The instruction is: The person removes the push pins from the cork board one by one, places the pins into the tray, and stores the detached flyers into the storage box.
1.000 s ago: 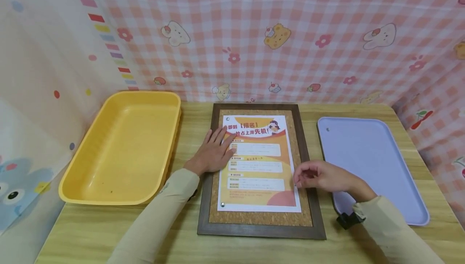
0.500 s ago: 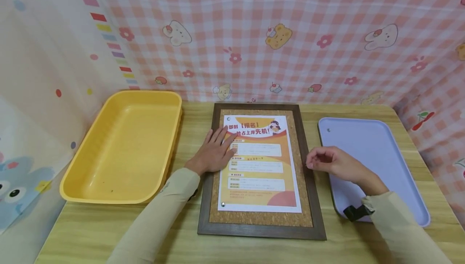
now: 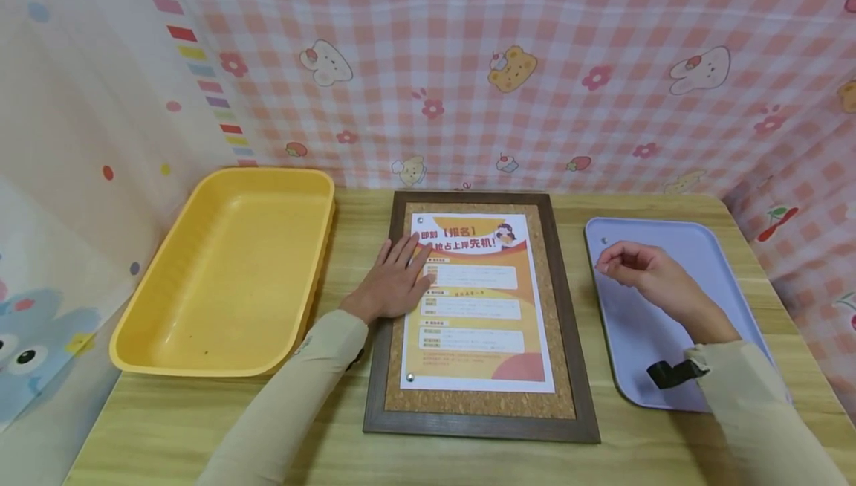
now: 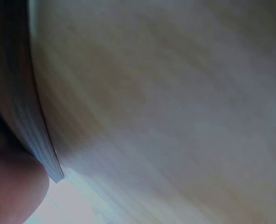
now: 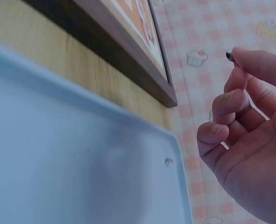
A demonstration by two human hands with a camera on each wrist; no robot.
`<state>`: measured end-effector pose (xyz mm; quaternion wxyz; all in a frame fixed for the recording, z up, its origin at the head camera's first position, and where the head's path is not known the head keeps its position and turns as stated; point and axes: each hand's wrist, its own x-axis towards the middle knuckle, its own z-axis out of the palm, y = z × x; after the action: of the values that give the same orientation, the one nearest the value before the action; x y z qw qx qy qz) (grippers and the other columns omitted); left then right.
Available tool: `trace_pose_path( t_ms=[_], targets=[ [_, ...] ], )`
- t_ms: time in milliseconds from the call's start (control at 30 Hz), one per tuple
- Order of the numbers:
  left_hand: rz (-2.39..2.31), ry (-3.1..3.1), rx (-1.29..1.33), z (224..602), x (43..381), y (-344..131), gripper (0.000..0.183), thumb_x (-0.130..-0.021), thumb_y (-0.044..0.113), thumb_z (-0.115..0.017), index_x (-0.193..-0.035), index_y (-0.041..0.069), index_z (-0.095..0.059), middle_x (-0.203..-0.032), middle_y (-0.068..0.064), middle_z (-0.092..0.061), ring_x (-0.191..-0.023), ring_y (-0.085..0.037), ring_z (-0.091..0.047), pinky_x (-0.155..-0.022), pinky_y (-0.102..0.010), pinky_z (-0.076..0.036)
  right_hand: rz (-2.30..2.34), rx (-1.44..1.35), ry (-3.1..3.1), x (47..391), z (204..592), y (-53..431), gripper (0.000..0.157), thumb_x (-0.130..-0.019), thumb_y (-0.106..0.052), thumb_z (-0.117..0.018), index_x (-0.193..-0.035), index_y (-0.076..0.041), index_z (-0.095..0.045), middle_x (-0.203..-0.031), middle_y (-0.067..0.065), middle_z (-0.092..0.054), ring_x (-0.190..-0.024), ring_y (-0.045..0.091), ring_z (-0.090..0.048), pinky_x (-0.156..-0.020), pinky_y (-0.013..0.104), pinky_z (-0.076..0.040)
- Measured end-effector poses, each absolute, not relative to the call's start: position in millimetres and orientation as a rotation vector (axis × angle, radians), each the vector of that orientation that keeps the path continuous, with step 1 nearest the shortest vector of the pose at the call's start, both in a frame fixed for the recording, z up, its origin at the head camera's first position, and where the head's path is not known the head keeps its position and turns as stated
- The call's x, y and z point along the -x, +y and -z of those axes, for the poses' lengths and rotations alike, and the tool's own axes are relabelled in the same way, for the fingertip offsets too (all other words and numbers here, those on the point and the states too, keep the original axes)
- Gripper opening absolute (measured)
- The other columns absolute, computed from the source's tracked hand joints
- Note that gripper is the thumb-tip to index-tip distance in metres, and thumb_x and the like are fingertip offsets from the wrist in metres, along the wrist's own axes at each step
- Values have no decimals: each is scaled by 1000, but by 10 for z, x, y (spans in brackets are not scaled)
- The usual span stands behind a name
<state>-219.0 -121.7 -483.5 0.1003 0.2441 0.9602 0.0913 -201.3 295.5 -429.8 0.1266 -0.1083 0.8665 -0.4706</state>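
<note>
A printed poster (image 3: 481, 345) lies on a cork board (image 3: 481, 403) with a dark wooden frame. Silver thumbtacks sit at its upper left corner (image 3: 420, 221) and lower left corner (image 3: 410, 377). My left hand (image 3: 391, 285) rests with spread fingers across the poster's left edge and the frame. Above the lilac tray (image 3: 669, 389), my right hand (image 3: 652, 282) pinches a small silver thumbtack (image 5: 229, 55) between thumb and forefinger, as the right wrist view shows. Another thumbtack (image 3: 604, 241) lies near the tray's far left corner. The left wrist view has mostly tabletop and the frame's edge.
To the left stands a deep yellow bin (image 3: 221, 270). A wooden table (image 3: 321, 426) carries everything. Behind it hangs a pink checked curtain (image 3: 428, 62), with a pale printed one at the left.
My right hand has moved from the poster's right edge, rightward and away from me, to over the lilac tray. My left hand has stayed in place.
</note>
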Motion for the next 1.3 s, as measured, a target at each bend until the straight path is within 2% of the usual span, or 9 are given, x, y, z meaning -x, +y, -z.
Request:
trace_pose_path(
  t_ms=[100,233,400,567,800,1033,1300],
  targets=[
    [-262,2840,-714,4845,2197,-1219,60,-100,45,-21,-152,15,-11,-157,-11,-1,-144,-27,1,-114,-49,1,1386,246,2549,2037,4311,2992,28,-95,-27,-56,-109,-3,-59,-88,4,-61,-77,13,-53,-64,30,-44],
    [-263,2838,-701,4829,2190,-1212,60,-100,46,-21,-152,17,-11,-157,-10,-1,-144,-26,0,-114,-48,2,1444,185,2575,2077,4341,3054,29,-95,-26,-56,-107,-1,-58,-76,3,-55,-65,17,-47,-59,33,-40],
    [-276,2834,-696,4821,2163,-1210,59,-100,45,-22,-152,18,-11,-157,-10,-1,-144,-26,0,-114,-48,2,1483,46,2605,2131,4408,3143,34,-93,-30,-57,-107,2,-58,-70,0,-53,-60,17,-47,-56,32,-41],
    [-265,2833,-692,4815,2162,-1209,59,-100,46,-22,-152,18,-10,-157,-10,-1,-144,-26,0,-114,-47,2,1501,-85,2623,2179,4432,3247,37,-93,-32,-57,-110,0,-59,-71,-1,-55,-61,15,-49,-57,32,-45],
    [-258,2835,-701,4813,2185,-1219,60,-100,45,-22,-152,17,-11,-157,-11,-2,-144,-27,0,-114,-48,1,1647,-143,2565,2263,4481,3434,20,-94,-22,-56,-103,-5,-63,-71,-4,-58,-59,11,-50,-53,26,-45],
    [-252,2829,-697,4877,2204,-1231,61,-100,47,-20,-152,18,-9,-157,-10,1,-144,-26,3,-114,-47,4,1715,-258,2513,2306,4513,3500,19,-93,-27,-58,-99,-11,-66,-68,-6,-57,-57,10,-49,-51,25,-44],
    [-281,2839,-711,4829,2194,-1217,60,-100,45,-23,-152,17,-13,-157,-12,-3,-144,-28,-1,-114,-49,1,1708,-343,2490,2352,4552,3515,14,-90,-30,-62,-93,-17,-66,-64,-8,-55,-54,9,-49,-49,25,-43]
  ],
)
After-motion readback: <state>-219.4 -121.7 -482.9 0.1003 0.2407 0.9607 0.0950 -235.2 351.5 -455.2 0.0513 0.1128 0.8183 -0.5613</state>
